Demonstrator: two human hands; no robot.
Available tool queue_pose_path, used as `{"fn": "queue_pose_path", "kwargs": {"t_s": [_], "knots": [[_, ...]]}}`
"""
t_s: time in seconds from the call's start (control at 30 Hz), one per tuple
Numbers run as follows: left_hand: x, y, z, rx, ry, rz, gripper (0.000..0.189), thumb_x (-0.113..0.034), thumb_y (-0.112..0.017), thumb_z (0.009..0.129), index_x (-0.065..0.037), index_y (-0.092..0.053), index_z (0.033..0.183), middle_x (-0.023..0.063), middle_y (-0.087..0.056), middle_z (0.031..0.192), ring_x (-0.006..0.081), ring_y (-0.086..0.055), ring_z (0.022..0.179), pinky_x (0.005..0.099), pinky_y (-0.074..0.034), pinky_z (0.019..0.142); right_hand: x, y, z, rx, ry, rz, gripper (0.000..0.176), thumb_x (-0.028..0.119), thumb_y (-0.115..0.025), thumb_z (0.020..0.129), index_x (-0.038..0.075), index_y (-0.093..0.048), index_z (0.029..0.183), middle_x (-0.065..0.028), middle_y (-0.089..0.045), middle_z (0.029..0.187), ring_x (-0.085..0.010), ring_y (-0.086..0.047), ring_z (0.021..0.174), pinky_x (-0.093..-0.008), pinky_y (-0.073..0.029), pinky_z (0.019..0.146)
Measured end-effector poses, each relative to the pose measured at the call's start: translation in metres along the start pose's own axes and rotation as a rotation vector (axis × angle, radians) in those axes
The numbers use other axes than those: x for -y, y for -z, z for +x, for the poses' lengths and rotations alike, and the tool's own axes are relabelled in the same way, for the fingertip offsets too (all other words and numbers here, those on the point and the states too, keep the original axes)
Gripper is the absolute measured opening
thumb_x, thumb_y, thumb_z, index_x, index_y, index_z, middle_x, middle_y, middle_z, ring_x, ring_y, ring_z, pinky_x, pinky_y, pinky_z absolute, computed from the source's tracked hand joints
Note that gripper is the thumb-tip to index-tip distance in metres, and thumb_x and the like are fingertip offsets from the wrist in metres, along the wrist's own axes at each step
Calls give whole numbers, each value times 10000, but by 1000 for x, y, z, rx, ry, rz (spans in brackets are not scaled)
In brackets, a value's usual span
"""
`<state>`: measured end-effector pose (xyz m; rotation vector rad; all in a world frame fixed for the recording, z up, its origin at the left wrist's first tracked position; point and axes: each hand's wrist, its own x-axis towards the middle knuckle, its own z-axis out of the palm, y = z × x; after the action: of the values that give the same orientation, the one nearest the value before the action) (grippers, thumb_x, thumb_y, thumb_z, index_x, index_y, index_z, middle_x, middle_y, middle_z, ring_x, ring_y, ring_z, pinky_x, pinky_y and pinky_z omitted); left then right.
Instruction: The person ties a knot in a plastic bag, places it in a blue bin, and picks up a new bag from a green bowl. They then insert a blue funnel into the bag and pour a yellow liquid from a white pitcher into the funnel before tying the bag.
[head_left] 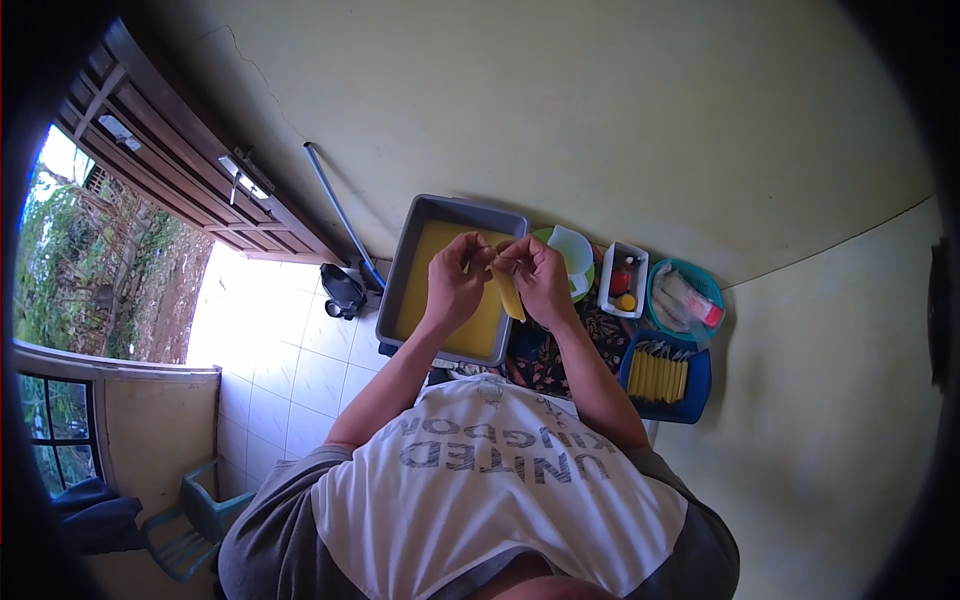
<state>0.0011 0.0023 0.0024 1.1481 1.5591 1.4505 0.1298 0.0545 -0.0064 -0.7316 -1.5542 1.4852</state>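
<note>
Both hands meet over a grey tub (pixel 392 312) holding yellow liquid (pixel 440 300). A slim plastic bag filled with yellow liquid (pixel 509 296) hangs tilted from my fingers, its lower end toward the tub's right side. My left hand (pixel 458 275) is closed in a pinch at the bag's top end. Beside it my right hand (pixel 541 278) also pinches the top end, with the filled part hanging between the two hands. The thin plastic at the fingertips is too small to make out clearly.
Right of the tub are a green plate (pixel 582 286), a white container (pixel 622 308) with red and yellow items, a teal basket (pixel 712 283) and a blue basket (pixel 700 385) of several filled yellow bags (pixel 657 376). A wooden door (pixel 190 150) stands open at left, near a plastic chair (pixel 205 510).
</note>
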Motion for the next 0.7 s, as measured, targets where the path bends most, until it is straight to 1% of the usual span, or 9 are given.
{"fn": "queue_pose_path", "kwargs": {"t_s": [0.1,0.17,0.2,0.27,0.3,0.37,0.5,0.6,0.7], "knots": [[-5,-2,-1,-45,71,-196,101,-73,-591,843,14,-540,849,26,-592,730,66,-564,708,254,-482,637,3,-2,-1,-35,31,-79,66,-62,-565,827,-14,-520,832,-59,-609,773,-90,-594,759,-226,-486,730],[3,0,1,-69,-76,101,178,-111,-615,839,7,-567,963,37,-609,729,70,-564,732,270,-467,686,-2,1,-1,-48,42,-125,70,-71,-557,831,-11,-522,837,-50,-610,777,-81,-591,765,-221,-480,739],[-2,4,3,-67,-76,102,178,-111,-615,839,7,-567,963,37,-609,729,70,-564,732,270,-467,686,-2,3,0,-50,43,-125,70,-71,-557,831,-11,-522,837,-50,-610,777,-81,-591,765,-221,-480,739],[-18,15,8,115,-112,141,217,-131,-633,828,-2,-616,1002,54,-643,747,88,-584,748,278,-462,727,-2,6,0,-24,10,-93,75,-59,-579,827,-5,-527,833,-34,-605,771,-71,-586,764,-214,-477,727],[-17,19,10,115,-110,143,217,-131,-633,828,-2,-616,1002,54,-643,747,88,-584,748,278,-462,727,-1,6,0,-23,9,-91,75,-59,-579,827,-5,-527,833,-34,-605,771,-71,-586,764,-214,-477,727],[-15,24,15,305,-35,71,213,-153,-642,822,-10,-656,979,75,-664,765,109,-599,742,275,-464,705,0,5,0,4,-79,16,73,-28,-605,824,3,-539,831,-15,-595,762,-64,-574,743,-206,-470,708],[-27,27,14,270,95,247,180,-167,-636,830,3,-673,875,78,-674,770,106,-599,731,277,-466,686,-4,6,0,34,-145,30,58,-7,-607,831,15,-553,833,-5,-593,762,-55,-558,722,-208,-468,691],[-6,18,13,195,26,220,168,-151,-625,842,13,-654,862,65,-659,736,84,-571,686,267,-456,641,-1,8,2,82,-170,77,41,16,-605,840,21,-565,832,2,-598,760,-49,-546,706,-206,-464,673],[0,14,13,148,111,58,151,-127,-617,845,23,-627,833,48,-635,698,71,-539,656,251,-432,603,-6,10,2,158,-146,90,32,14,-597,844,23,-573,826,2,-600,749,-52,-553,702,-205,-464,664]]}}
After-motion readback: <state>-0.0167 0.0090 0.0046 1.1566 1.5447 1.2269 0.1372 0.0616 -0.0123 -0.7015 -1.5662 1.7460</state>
